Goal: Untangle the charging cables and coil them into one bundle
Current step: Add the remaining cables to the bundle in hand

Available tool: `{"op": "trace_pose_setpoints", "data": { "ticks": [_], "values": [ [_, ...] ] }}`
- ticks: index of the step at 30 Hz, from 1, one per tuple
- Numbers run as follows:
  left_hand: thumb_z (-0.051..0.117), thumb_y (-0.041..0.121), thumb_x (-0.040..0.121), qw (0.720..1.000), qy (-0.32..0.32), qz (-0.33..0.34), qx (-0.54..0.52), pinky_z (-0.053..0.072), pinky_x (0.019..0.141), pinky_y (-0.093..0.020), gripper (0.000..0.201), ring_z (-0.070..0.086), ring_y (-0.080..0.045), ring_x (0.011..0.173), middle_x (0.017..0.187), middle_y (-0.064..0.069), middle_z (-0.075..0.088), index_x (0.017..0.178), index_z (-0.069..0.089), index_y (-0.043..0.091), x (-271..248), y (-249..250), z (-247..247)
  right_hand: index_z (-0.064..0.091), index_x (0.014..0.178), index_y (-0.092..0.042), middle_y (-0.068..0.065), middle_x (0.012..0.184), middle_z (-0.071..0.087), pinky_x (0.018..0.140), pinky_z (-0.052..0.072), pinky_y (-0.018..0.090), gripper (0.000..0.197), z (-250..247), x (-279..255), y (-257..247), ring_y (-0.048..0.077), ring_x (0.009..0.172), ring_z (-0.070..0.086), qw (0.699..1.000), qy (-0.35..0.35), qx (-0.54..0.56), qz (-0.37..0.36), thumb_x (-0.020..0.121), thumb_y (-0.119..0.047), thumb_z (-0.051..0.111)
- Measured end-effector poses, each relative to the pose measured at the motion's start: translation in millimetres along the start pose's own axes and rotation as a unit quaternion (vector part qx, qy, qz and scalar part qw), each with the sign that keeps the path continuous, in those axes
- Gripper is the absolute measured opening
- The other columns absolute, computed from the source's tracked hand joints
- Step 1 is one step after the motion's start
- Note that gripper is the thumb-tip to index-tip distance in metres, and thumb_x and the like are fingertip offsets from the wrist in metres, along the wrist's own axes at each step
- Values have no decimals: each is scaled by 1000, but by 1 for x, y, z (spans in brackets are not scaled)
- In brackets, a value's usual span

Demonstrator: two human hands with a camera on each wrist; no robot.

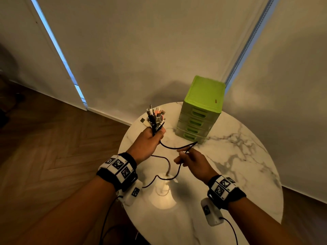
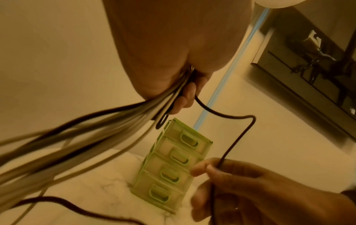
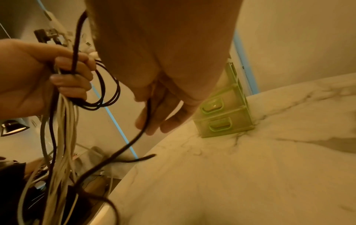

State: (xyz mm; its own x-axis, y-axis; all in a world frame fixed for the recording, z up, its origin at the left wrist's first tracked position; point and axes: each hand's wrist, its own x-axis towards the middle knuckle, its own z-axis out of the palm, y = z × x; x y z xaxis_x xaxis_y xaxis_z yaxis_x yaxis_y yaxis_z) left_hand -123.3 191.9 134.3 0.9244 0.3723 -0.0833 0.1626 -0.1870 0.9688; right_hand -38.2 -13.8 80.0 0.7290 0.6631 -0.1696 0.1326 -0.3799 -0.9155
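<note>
My left hand [image 1: 150,140] is raised over the round marble table [image 1: 233,167] and grips a bundle of charging cables [image 1: 155,119], plug ends sticking up out of the fist. In the left wrist view the white and dark cables [image 2: 80,137] trail down from the curled fingers [image 2: 185,97]. One black cable [image 1: 177,148] runs from that fist out to a fold and back to my right hand [image 1: 191,160], which pinches it. In the right wrist view the black cable [image 3: 147,115] crosses my right hand [image 3: 163,109], beside the left hand [image 3: 36,76] and its hanging bundle [image 3: 63,124].
A green plastic drawer unit [image 1: 201,112] stands at the back of the table, just beyond both hands; the drawer unit [image 2: 173,167] also fills the middle of the left wrist view. Pale walls stand close behind. Wooden floor [image 1: 53,147] lies left of the table edge.
</note>
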Motion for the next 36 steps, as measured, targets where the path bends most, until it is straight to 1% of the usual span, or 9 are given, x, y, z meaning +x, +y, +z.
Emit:
{"op": "trace_pose_setpoints", "data": {
  "ticks": [6,10,14,17,21,24,29,33,36],
  "values": [
    [70,31,91,1000,25,16,0,42,73,-32,19,46,-6,61,63,15,44,99,59,18,5,-7,-15,70,105,-16,5,71,70,72,51,19,20,-18,-4,-24,12,69,64,996,19,-24,-86,104,-26,52],
    [58,74,84,999,-10,22,-36,35,65,-36,42,42,-8,58,65,12,45,72,57,34,-2,3,-12,72,103,-18,1,70,67,69,53,35,26,-20,1,-25,16,65,62,969,20,-209,-129,102,-37,54],
    [59,69,86,996,-80,21,30,39,67,-29,42,48,3,57,60,20,52,73,54,29,-8,14,0,72,111,-27,-1,96,76,74,56,42,31,-13,13,-25,22,86,69,939,16,-312,-148,101,-47,51],
    [69,58,86,994,-105,6,36,48,73,-33,44,53,-3,66,68,15,56,86,61,14,-9,13,8,74,102,-19,6,83,74,61,51,40,30,-10,14,-35,27,71,65,930,36,-320,-174,101,-42,54],
    [63,55,91,988,-137,-34,-58,25,55,-26,32,30,-8,55,64,10,35,84,59,24,-15,23,13,73,101,-20,5,86,74,64,53,42,37,-11,14,-39,27,76,67,929,43,-316,-188,101,-47,48],
    [67,61,86,986,-159,-44,-19,26,52,-23,30,31,-9,56,65,9,37,83,64,31,-16,24,16,73,108,-18,8,94,76,68,55,44,39,-11,8,-41,29,81,69,927,36,-314,-202,100,-45,46],
    [57,30,93,991,-121,-58,23,31,56,-30,17,37,-14,58,62,7,46,79,59,20,-12,17,18,66,101,-22,1,67,64,60,43,29,19,-17,-5,-30,15,61,58,970,39,-230,-71,99,-40,58],
    [57,40,86,997,-20,-70,-8,33,59,-33,26,40,-16,56,60,4,48,83,64,15,-2,14,12,66,98,-19,-3,83,70,71,48,17,19,-21,-32,16,1,69,60,986,-38,-161,13,102,-35,56],
    [54,48,79,998,27,-61,-4,38,65,-36,35,47,-19,63,68,-1,54,86,65,15,4,13,8,63,102,-20,-1,90,71,77,48,17,18,-28,-49,51,10,82,66,982,-55,-168,61,105,-31,49]
  ]
}}
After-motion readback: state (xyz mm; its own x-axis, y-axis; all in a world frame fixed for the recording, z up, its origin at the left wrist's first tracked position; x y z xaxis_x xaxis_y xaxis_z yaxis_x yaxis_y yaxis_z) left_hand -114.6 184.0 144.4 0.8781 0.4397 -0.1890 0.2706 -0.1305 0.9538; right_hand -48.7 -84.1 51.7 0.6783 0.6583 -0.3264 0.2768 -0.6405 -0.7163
